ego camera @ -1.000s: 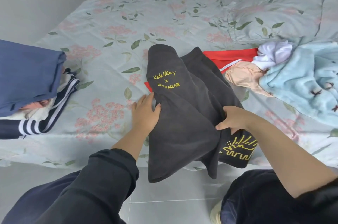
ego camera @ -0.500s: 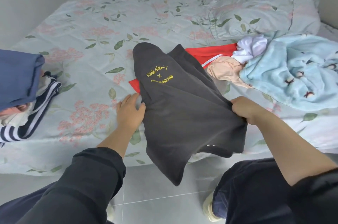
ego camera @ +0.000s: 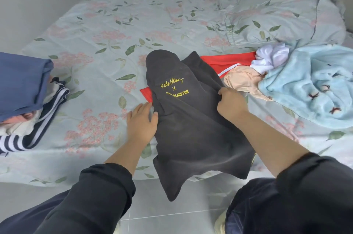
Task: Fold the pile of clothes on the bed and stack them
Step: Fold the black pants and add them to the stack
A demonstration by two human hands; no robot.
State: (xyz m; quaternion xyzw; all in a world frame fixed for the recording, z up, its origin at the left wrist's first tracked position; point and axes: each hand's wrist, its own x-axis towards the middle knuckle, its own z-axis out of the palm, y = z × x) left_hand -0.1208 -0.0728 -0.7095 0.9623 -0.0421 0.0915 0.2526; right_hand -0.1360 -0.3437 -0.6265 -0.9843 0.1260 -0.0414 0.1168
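Note:
A dark grey garment with yellow lettering lies across the near edge of the bed, its lower end hanging over the floor. My left hand lies flat with straight fingers on the garment's left edge. My right hand pinches a fold of the grey cloth near the lettering. Under the garment lies a red piece of clothing. To its right sit a peach garment, a white one and a fluffy light blue one in a loose pile.
A stack of folded clothes stands at the bed's left edge, a blue piece on top and a navy striped one below. A floral pillow lies at the back right. Grey tiled floor is below.
My right hand has carried the garment's right side up and to the left, folding it over the middle; the yellow print at the lower right is now hidden. My left hand stayed on the left edge.

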